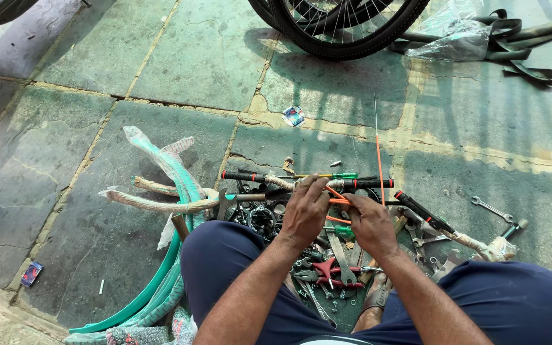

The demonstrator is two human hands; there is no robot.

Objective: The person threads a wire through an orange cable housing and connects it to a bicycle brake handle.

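Both hands meet above the tool pile. The left hand and right hand, knuckles up, each close their grip on a thin orange cable, which rises straight away from the pile toward the bicycle wheel.

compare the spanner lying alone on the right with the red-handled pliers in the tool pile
The spanner is bare silvery metal; the red-handled pliers have coloured grips. The spanner lies by itself on the stone floor, well right of the right hand; the pliers sit in the tool pile between the knees, below both hands. The spanner is one slim bar; the pliers have two spread handles. Both lie flat, and neither is touched.
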